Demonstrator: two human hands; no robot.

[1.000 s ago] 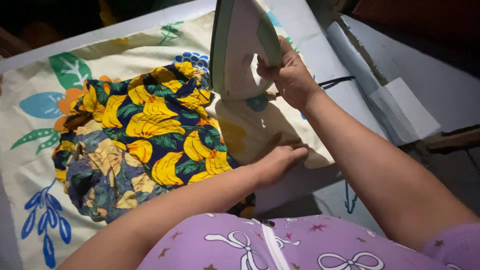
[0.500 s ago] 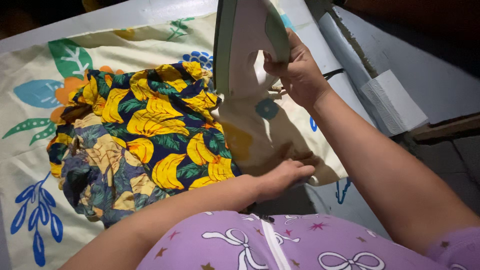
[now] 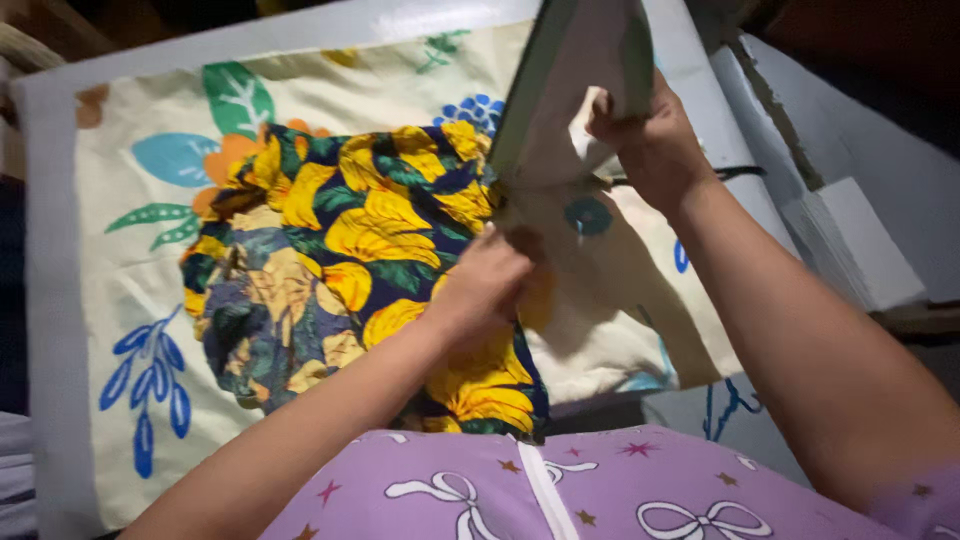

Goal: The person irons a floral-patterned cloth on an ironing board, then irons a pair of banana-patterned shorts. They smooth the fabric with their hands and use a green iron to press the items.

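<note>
Iron (image 3: 570, 90) held tilted up off the board at about 1 o'clock of the garment, soleplate side facing left; judged heavy, rigid and likely hot, so only the handle is safe to take. Right hand (image 3: 650, 145) wrapped closed around that handle. Yellow-and-navy floral garment (image 3: 340, 270), soft, limp, light, lies crumpled mid-board. Left hand (image 3: 485, 285) presses on its right edge, fingers curled; a pinch cannot be confirmed. Leaf-printed cream board cover (image 3: 130, 400) lies beneath.
</note>
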